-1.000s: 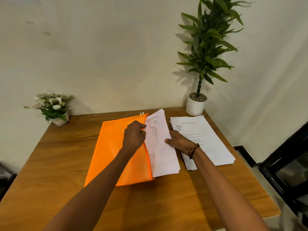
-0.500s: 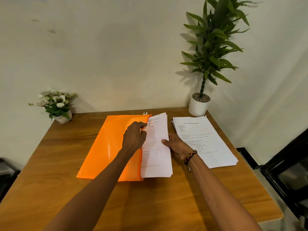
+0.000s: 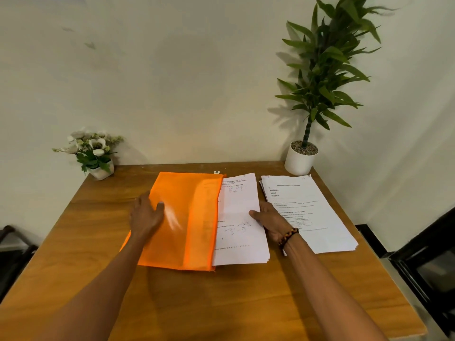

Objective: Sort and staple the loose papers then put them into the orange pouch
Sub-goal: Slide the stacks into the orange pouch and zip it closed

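paper insertion looks like the step in hand: a stapled-looking paper bundle (image 3: pixel 240 220) lies half inside the orange pouch (image 3: pixel 183 220), its left part under the pouch's open right edge and its right part still out on the tabletop (image 3: pixel 221 303). whether it is in fact stapled cannot be told. the left hand (image 3: pixel 146 217) lies flat on the pouch's left part, fingers straight and a little spread, pressing the fabric down; motion blur smears the fingertips. the right hand (image 3: pixel 270 220) rests on the bundle's right edge with its thumb on top of the sheets and its fingers mostly hidden, so whether they pinch or only push cannot be told.

to do this well, the left hand should pin the pouch so it does not slide left as the sheets are pushed. the push should run level and square to the opening, so that corners do not catch and buckle on the fabric. a second paper stack (image 3: pixel 305 212) waits to the right, just beside the right hand and near the potted plant (image 3: pixel 320 77); a small flower pot (image 3: pixel 94 153) stands at the far left corner. the pouch's zipper pull (image 3: pixel 216 172) sits at its far end, clear of the sheets.
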